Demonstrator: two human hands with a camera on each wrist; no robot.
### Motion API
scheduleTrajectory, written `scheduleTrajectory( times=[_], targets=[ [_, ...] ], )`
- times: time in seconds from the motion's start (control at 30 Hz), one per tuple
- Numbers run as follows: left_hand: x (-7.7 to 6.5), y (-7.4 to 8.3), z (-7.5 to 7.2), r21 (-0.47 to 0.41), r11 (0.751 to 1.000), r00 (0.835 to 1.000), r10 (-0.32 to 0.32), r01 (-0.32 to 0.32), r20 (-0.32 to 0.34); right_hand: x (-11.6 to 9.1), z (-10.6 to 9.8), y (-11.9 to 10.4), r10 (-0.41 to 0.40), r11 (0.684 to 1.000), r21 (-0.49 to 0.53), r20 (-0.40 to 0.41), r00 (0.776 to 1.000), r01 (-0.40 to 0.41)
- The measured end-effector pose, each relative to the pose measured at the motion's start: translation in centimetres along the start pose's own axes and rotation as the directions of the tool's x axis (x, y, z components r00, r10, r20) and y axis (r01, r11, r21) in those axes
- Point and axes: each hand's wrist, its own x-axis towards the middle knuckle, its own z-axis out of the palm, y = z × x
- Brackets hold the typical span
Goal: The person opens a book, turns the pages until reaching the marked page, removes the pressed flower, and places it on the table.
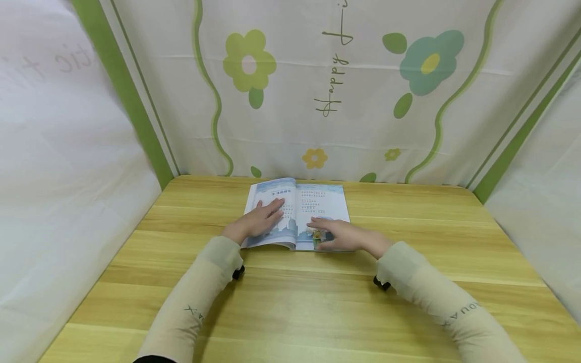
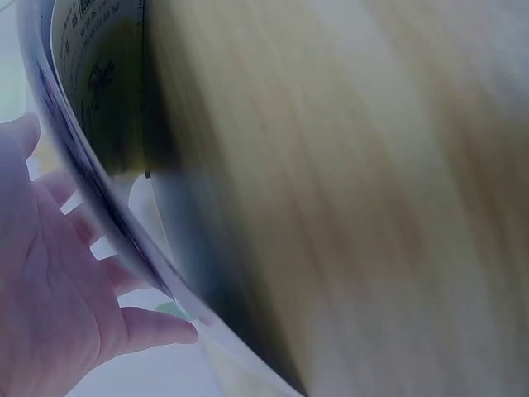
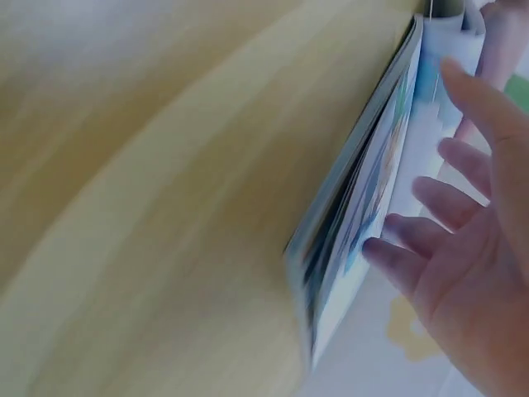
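An open book (image 1: 320,201) with printed text and blue city pictures lies on the wooden table. My left hand (image 1: 262,218) rests on its left page, fingers spread and pointing up the page. That page side bulges upward, and in the left wrist view the curved pages (image 2: 124,219) arch off the table beside the left hand (image 2: 58,273). Over the lower part of the right page is my right hand (image 1: 340,234), its fingers stretched toward the spine. In the right wrist view the right hand (image 3: 463,223) has parted, gently bent fingers close over the page, holding nothing.
The wooden table (image 1: 290,302) extends around the book on all sides. Behind its back edge hangs a white curtain (image 1: 281,126) with flower prints, and similar white cloth panels (image 1: 68,176) stand at the left and right.
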Motion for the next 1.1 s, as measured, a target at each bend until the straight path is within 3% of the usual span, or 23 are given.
scheduleTrajectory(
  times=[0.3, 0.9, 1.1],
  targets=[
    [0.0, -0.5, -0.1, 0.053, 0.998, 0.999, 0.035, -0.036, 0.004, -2.1, -0.4, 2.7, 0.069, 0.997, 0.015, 0.063, 0.996, -0.070],
    [-0.2, -0.8, -0.4, 0.039, 0.998, 0.996, 0.043, -0.046, 0.075, -4.2, -2.5, 3.5, 0.145, 0.989, -0.020, 0.112, 0.983, -0.143],
    [-0.4, -0.9, -0.7, 0.015, 0.999, 0.995, 0.027, -0.028, 0.094, -4.5, -2.9, 3.8, 0.122, 0.992, -0.030, 0.120, 0.985, -0.119]
  ],
)
